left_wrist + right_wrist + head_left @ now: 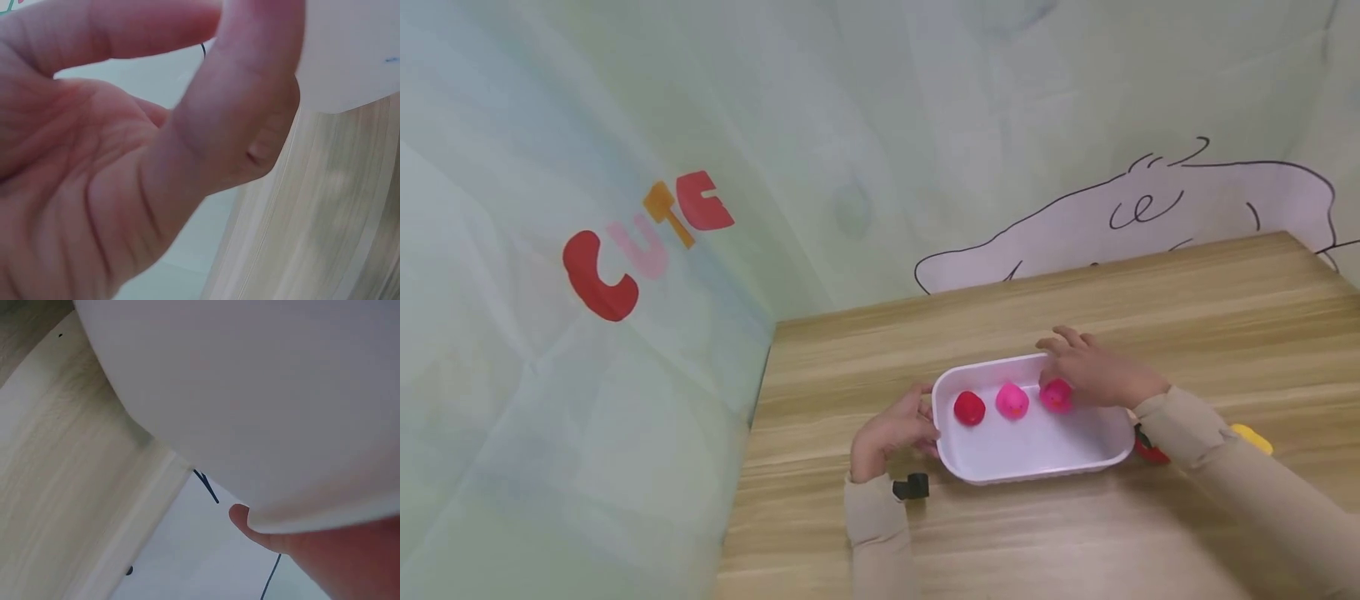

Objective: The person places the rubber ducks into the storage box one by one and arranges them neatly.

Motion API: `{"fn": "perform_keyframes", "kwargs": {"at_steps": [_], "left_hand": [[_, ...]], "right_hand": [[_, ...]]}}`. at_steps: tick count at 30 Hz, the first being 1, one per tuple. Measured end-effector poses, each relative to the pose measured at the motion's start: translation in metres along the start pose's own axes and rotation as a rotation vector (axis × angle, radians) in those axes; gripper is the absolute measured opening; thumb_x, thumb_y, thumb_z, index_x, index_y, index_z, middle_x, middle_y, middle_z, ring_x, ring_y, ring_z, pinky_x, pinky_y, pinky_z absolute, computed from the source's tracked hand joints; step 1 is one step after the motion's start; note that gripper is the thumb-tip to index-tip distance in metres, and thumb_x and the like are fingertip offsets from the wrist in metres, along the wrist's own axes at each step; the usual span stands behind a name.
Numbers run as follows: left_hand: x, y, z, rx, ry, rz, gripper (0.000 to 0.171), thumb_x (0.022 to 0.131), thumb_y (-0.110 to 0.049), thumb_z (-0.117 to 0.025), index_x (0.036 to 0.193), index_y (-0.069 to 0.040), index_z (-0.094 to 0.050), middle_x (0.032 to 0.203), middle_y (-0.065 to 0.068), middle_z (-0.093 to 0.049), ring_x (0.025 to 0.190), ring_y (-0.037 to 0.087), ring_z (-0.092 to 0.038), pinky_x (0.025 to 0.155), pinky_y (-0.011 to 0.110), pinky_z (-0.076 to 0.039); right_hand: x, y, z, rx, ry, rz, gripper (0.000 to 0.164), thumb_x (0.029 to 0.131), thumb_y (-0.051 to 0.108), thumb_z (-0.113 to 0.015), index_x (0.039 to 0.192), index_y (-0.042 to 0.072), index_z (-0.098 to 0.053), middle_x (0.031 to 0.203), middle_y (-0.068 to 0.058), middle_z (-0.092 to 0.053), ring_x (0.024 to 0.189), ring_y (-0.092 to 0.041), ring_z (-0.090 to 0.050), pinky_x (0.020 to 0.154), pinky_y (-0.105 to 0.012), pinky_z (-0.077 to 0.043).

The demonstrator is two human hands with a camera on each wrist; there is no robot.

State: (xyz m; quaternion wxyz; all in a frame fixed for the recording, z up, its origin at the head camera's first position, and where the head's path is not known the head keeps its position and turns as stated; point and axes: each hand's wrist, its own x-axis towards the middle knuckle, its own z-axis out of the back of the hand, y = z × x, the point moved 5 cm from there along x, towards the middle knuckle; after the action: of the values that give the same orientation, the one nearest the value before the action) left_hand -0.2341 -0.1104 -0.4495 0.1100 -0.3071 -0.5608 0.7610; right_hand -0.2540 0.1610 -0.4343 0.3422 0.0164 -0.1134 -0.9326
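A white plastic tray (1030, 450) stands on the wooden table. Inside, near its far wall, sit a red toy duck (969, 408), a pink toy duck (1012, 402) and a second pink duck (1056, 396). My left hand (895, 429) holds the tray's left end; its bent thumb (219, 106) shows large in the left wrist view. Over the right part of the tray is my right hand (1093, 375), beside the second pink duck, fingers reaching past the far rim. The tray's white wall (250, 394) fills much of the right wrist view, hiding most of that hand.
A red object (1152, 452) lies right of the tray, partly hidden by the right sleeve. Beyond that forearm is a yellow object (1252, 438). The wooden table (820, 358) meets printed fabric walls at its back and left.
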Motion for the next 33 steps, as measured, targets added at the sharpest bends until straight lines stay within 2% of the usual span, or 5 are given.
{"fn": "perform_keyframes", "kwargs": {"at_steps": [8,16,23,27,33], "left_hand": [[-0.002,0.000,0.001,-0.012,0.000,-0.004,0.071,0.081,0.016,-0.056,0.146,0.009,-0.027,0.096,0.026,-0.056,0.061,0.019,-0.064,0.063,0.040,-0.065],[0.000,0.000,0.001,0.002,0.011,-0.014,0.070,0.081,0.015,-0.056,0.145,0.011,-0.027,0.096,0.027,-0.057,0.062,0.018,-0.065,0.065,0.041,-0.065],[0.000,0.000,-0.003,0.003,0.023,-0.016,0.070,0.080,0.016,-0.057,0.144,0.012,-0.028,0.096,0.030,-0.057,0.062,0.018,-0.065,0.065,0.042,-0.065],[0.001,0.000,-0.003,-0.008,0.033,-0.023,0.071,0.080,0.016,-0.056,0.144,0.011,-0.027,0.094,0.032,-0.059,0.060,0.018,-0.065,0.065,0.042,-0.065],[0.004,-0.001,-0.003,-0.025,0.043,-0.016,0.069,0.081,0.016,-0.054,0.143,0.012,-0.024,0.095,0.036,-0.060,0.060,0.016,-0.065,0.065,0.041,-0.065]], "right_hand": [[-0.015,0.005,0.021,0.072,-0.025,-0.049,0.041,0.075,0.000,-0.085,0.113,0.014,-0.075,0.137,-0.026,-0.052,0.134,-0.054,-0.032,0.102,-0.080,-0.033],[-0.075,-0.008,0.047,0.085,-0.119,-0.118,0.046,0.075,0.007,-0.087,0.118,0.010,-0.071,0.132,-0.021,-0.057,0.125,-0.045,-0.046,0.093,-0.063,-0.054],[-0.116,-0.025,0.020,0.075,-0.094,-0.222,0.034,0.067,0.022,-0.094,0.094,0.016,-0.074,0.133,-0.026,-0.053,0.127,-0.053,-0.035,0.098,-0.079,-0.036],[-0.120,-0.028,0.004,0.066,-0.073,-0.265,0.034,0.062,0.027,-0.096,0.086,0.019,-0.072,0.133,-0.028,-0.052,0.129,-0.056,-0.029,0.096,-0.083,-0.032],[-0.118,-0.032,0.000,0.032,-0.101,-0.244,0.028,0.064,0.022,-0.095,0.077,0.018,-0.071,0.126,-0.029,-0.057,0.125,-0.057,-0.033,0.090,-0.082,-0.036]]}}
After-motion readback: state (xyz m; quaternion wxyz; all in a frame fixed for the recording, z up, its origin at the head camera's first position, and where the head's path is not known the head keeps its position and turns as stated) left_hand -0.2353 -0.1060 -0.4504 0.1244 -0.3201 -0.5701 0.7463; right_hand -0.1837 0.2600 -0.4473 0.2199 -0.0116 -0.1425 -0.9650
